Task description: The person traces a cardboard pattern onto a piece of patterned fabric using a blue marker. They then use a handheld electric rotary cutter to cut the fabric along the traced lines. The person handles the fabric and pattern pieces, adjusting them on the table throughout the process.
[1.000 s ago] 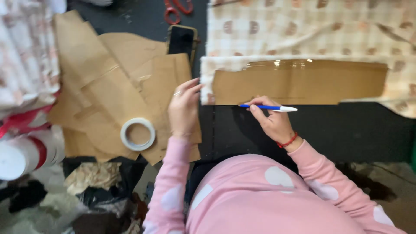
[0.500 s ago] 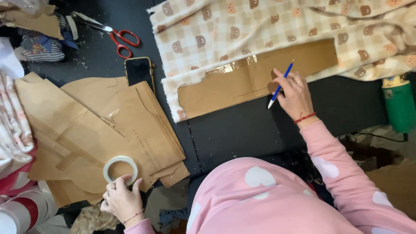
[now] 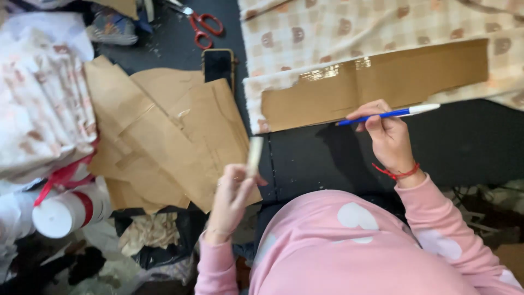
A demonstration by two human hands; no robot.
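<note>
My left hand (image 3: 232, 195) holds a roll of clear tape (image 3: 254, 156) edge-on, lifted above the lower right corner of the stacked brown paper pattern pieces (image 3: 164, 131). My right hand (image 3: 386, 134) grips a blue and white pen (image 3: 388, 114) and rests at the lower edge of a long brown cardboard strip (image 3: 376, 82). The strip lies on cream checked fabric with small bear prints (image 3: 349, 27) on the black table (image 3: 327, 158). A shiny band of tape crosses the strip's top left.
A black phone (image 3: 218, 63) lies above the pattern pieces, with red-handled scissors (image 3: 202, 23) further back. Folded pale printed fabric (image 3: 38, 104) and a white roll with red ribbon (image 3: 65, 210) sit at the left. Scraps and bags lie on the floor below.
My left hand has picked the tape roll off the paper pieces and raised it towards the middle. My right hand has turned the pen from upright to nearly level. The view has shifted.
</note>
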